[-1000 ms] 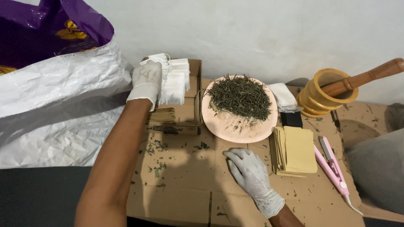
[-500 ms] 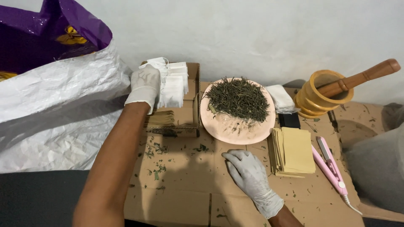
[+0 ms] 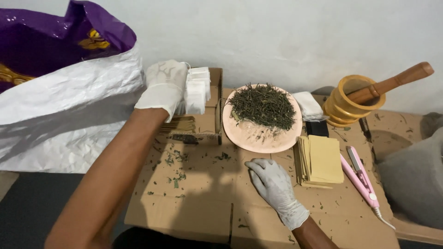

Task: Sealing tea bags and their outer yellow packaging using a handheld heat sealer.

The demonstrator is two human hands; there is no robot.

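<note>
Head view, one entry. The left hand [image 3: 165,85], in a white glove, lay at about 10 o'clock from the frame's middle, its fingers curled around the near edge of a stack of white filter bags [image 3: 197,90]; the grip was closed on the stack, though the fingertips themselves were hidden behind it. The stack stood in an open cardboard box [image 3: 215,121], upright and leaning slightly, with a bundle of tan strips [image 3: 180,124] lying in the box just below it. The right hand [image 3: 273,184], also gloved, rested palm down at 6 o'clock on the flattened cardboard sheet [image 3: 203,203], fingers together and extended, holding nothing. At 12 o'clock from that hand sat a pink plate [image 3: 258,136] heaped with dried green leaves [image 3: 263,106]. At 3 o'clock from the hand lay a stack of tan paper envelopes [image 3: 321,160], and just beyond it a pink flat sealing iron [image 3: 361,177], angled. At 2 o'clock in the frame stood a yellow wooden mortar [image 3: 346,108] with a brown pestle [image 3: 392,83] leaning in it; a folded white cloth [image 3: 308,105] lay between mortar and plate. A large white and purple sack [image 3: 64,106] filled 9 to 11 o'clock. Loose leaf fragments were scattered across the cardboard.
</note>
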